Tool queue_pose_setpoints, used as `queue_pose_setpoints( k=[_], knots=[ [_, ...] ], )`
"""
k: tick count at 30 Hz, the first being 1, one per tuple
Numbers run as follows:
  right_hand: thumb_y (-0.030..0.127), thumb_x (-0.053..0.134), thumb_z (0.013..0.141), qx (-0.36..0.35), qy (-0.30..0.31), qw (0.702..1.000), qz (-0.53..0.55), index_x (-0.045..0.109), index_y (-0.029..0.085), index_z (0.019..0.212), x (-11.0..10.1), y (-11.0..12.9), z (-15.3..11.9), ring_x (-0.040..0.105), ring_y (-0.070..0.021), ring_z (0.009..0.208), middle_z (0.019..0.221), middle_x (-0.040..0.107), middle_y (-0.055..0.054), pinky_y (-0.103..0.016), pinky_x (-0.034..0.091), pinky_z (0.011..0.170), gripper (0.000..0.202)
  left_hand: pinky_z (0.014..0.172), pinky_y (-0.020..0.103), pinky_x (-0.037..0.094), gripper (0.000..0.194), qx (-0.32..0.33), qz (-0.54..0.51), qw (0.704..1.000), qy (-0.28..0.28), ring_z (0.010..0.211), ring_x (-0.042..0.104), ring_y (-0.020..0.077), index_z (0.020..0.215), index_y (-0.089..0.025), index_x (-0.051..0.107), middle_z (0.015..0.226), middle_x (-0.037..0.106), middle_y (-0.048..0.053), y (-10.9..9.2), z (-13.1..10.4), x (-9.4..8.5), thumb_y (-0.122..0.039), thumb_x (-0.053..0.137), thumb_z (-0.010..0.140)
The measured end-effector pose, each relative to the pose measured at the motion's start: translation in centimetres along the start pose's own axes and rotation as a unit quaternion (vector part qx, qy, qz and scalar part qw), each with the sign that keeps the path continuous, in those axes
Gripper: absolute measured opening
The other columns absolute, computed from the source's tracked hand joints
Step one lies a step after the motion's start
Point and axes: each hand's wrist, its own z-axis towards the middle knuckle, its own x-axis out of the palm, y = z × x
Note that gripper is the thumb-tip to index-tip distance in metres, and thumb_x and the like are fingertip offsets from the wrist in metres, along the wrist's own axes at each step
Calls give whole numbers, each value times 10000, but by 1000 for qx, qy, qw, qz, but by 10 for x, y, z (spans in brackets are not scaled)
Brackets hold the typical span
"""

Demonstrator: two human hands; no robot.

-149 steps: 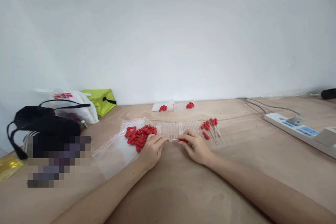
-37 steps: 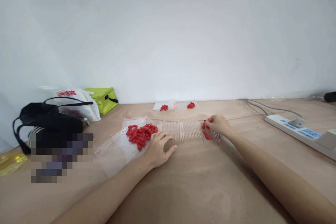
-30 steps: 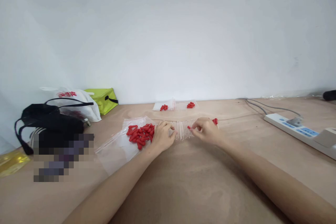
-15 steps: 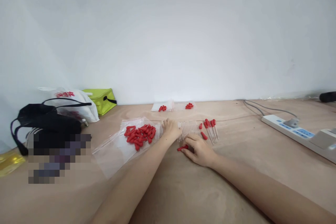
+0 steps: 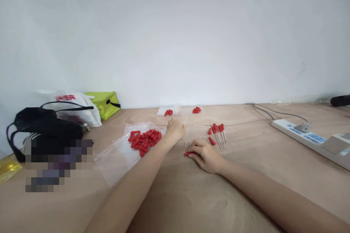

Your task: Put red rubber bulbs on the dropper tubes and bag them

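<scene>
A row of clear thin tubes (image 5: 195, 134) lies on the wooden table. My left hand (image 5: 175, 130) is over the row's left part, its fingers pressed together; what they hold, if anything, is too small to tell. Just in front of the row my right hand (image 5: 204, 155) pinches a red rubber bulb (image 5: 188, 153) near the tabletop. Many red bulbs (image 5: 144, 141) lie on a plastic bag to the left. Right of the row are several tubes with red bulbs on their ends (image 5: 219, 133) and two loose bulbs (image 5: 212, 141).
Small bags with red bulbs (image 5: 179, 110) lie by the wall. At the left are a black bag (image 5: 49, 127), a white plastic bag (image 5: 82, 107) and a green box bag (image 5: 104, 103). A power strip (image 5: 308, 136) with grey cables sits at the right.
My left hand has moved a little away from me and to the left, uncovering more of the tubes. My right hand is almost where it was, with the red bulb.
</scene>
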Motion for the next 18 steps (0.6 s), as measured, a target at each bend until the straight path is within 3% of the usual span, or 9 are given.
queue_pose_setpoints(
  k=[3,5,10,14,18],
  knots=[
    [170,420,818,11,-21,1000,13,568,181,898,0,0,0,513,-154,801,853,543,-58,-296,423,707,169,625,299,421,136,12,0,1000,11,702,545,193,737,-147,528,734,576,61,8,-18,-23,-152,405,793],
    [145,412,810,24,-35,999,22,539,173,890,1,-2,0,514,-154,796,853,544,-58,-291,428,695,152,575,271,418,120,54,-18,998,30,621,537,163,793,-157,503,691,570,25,18,-39,-32,-184,391,825],
    [150,431,797,49,-64,996,36,512,179,911,7,-4,1,527,-155,779,845,566,-50,-297,439,682,143,705,285,434,178,175,-59,983,9,787,571,170,931,-162,528,862,619,58,47,-85,-27,-196,370,857],
    [142,415,807,24,-73,996,52,529,192,1018,7,-2,3,537,-155,837,918,570,-64,-303,443,736,245,720,281,430,222,186,-67,980,19,783,562,156,891,-176,567,841,622,46,52,-92,-22,-183,346,868],
    [162,429,810,21,-61,995,74,562,211,1007,7,1,4,546,-146,808,889,574,-55,-290,451,727,243,735,298,410,206,182,-69,981,22,781,554,158,855,-182,573,818,628,36,49,-89,-23,-180,367,861]
  ],
)
